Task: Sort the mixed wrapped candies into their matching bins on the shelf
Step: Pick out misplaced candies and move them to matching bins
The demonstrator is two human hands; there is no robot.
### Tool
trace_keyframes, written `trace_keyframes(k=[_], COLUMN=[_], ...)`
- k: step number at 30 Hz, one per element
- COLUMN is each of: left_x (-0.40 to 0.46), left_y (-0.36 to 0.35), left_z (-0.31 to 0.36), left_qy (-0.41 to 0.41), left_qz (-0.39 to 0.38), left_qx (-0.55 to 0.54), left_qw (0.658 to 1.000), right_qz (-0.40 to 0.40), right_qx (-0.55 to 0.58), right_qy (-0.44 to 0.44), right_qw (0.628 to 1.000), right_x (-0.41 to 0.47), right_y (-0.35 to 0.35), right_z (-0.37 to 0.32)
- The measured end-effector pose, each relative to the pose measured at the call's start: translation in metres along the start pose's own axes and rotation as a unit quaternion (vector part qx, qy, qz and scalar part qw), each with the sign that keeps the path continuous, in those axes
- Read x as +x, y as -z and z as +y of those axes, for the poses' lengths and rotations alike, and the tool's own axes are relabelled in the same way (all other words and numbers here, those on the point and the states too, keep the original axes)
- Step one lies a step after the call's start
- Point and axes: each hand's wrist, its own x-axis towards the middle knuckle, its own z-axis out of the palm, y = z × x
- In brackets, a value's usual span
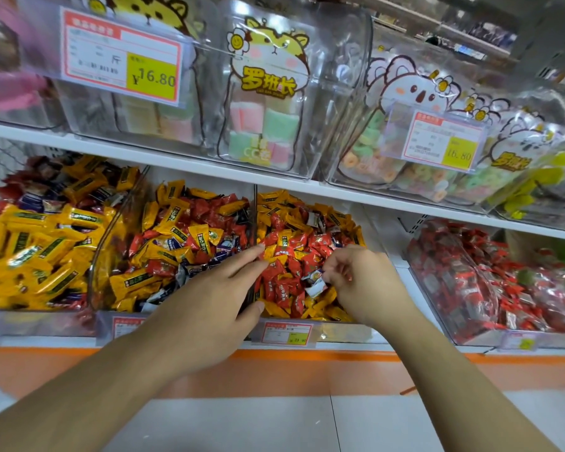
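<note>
Left hand [209,288] spread over red candies [287,256]; right hand [362,282] pinching white-wrapped candy [315,283]. Clear divider [254,216] between bins. Price tag [287,333] below, marshmallow packs [265,125] overhead.

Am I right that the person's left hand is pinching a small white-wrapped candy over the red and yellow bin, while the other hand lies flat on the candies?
Not quite: the hands are swapped. The head view shows the right hand pinching the white-wrapped candy over the red and yellow bin, while the left hand lies flat on the candies with its fingers straight.
</note>
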Motion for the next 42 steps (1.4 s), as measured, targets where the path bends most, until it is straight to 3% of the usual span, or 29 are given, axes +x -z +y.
trace_keyframes(k=[6,12,17,21,26,30,42], left_x=[0.003,0.003,-0.001,-0.002,-0.002,-0.003,-0.003], left_y=[0.007,0.029,0.04,0.04,0.028,0.015,0.013], left_z=[0.002,-0.005,-0.019,-0.029,-0.014,-0.001,0.004], left_qy=[-0.002,0.02,0.069,0.101,0.041,0.01,0.026], left_qz=[0.071,0.103,0.133,0.085,0.04,0.001,-0.006], left_qx=[-0.051,-0.109,-0.095,-0.027,-0.019,-0.008,-0.009], left_qw=[0.996,0.988,0.984,0.991,0.998,1.0,1.0], right_qz=[0.087,0.016,-0.003,0.045,-0.057,-0.07,-0.042], right_qx=[0.102,0.283,0.334,0.182,0.073,0.006,0.055], right_qy=[0.015,0.031,0.005,-0.052,-0.109,-0.095,-0.127], right_qw=[0.991,0.958,0.942,0.981,0.99,0.993,0.989], right_x=[-0.005,-0.012,-0.008,-0.003,-0.001,0.005,0.004], right_y=[0.017,0.011,0.014,0.018,0.006,-0.007,-0.011], right_z=[-0.03,-0.088,-0.08,-0.035,-0.009,-0.006,-0.003])
